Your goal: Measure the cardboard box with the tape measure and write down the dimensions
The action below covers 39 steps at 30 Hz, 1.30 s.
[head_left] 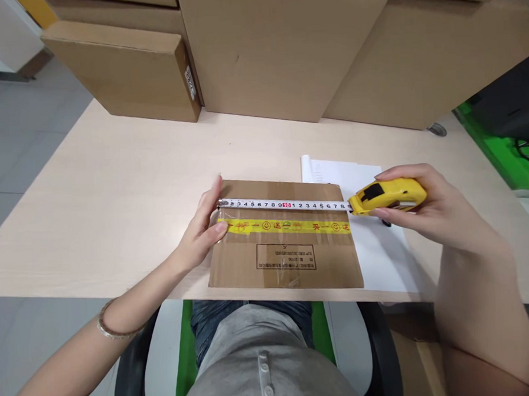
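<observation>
A flat cardboard box [245,258] lies near the front edge of the table, with a yellow printed strip [304,226] and a black-framed label on top. Across its upper part runs the white blade [269,204] of a tape measure, pulled out from left to right. My right hand [440,206] is closed around the yellow tape measure case [401,192], just past the box's right edge. My left hand [203,228] grips the box's left edge, thumb on top and fingers along the side, by the blade's end.
White paper sheets [378,257] lie partly under the box at the right. Large cardboard boxes [274,50] stand along the back of the table [126,187], with a smaller one [120,69] at back left. A dark item in a green container [478,133] is at far right.
</observation>
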{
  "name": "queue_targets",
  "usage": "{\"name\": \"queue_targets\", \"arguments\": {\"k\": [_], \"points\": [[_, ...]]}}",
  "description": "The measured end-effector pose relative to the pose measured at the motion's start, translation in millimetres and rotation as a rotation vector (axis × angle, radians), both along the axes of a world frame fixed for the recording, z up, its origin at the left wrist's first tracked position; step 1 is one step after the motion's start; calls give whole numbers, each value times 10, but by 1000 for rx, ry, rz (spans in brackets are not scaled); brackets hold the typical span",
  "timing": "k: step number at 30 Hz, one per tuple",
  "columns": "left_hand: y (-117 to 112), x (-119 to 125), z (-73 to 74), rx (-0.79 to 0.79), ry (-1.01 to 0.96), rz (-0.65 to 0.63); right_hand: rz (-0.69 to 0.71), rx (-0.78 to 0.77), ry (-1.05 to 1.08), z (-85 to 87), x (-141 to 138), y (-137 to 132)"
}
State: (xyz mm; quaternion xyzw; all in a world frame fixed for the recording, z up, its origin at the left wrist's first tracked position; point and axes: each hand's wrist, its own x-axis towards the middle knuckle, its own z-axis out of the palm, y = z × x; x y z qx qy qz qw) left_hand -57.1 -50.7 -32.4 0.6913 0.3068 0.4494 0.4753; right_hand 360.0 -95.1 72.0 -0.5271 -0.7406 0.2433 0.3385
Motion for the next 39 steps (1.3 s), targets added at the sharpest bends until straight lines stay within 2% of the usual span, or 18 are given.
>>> {"name": "queue_targets", "arguments": {"k": [3,6,10,13,15,17,20,23,25,28,30,32,36,39], "points": [[7,-18,-20,-134,-79,-59,85,71,-23,162,-202,95],[22,-52,-32,-199,-72,-62,198,97,-47,283,-569,263],[26,-62,-12,-257,-46,-34,307,87,-86,317,-1077,473],[20,-34,26,-260,-68,-57,344,149,-4,308,-1265,509],[14,-18,50,-267,-99,-72,310,192,111,322,-1255,464],[10,-7,74,-302,-114,-88,204,163,249,351,-1142,383],[4,27,136,-372,-133,-81,-56,-30,424,368,-836,252],[-8,103,242,-477,-171,-98,-272,-280,479,282,-511,159],[-26,147,309,-525,-151,-142,-302,-454,480,180,-372,118],[-58,133,360,-503,-34,-133,-224,-632,492,67,-324,47],[-73,58,389,-469,44,-95,-202,-632,529,76,-361,-22],[-74,-41,458,-390,87,-62,-237,-554,596,155,-415,-109],[-34,-158,721,-167,62,-48,-273,-388,719,367,-487,-294],[30,-143,833,-36,71,-45,-221,-383,700,415,-467,-405]]}}
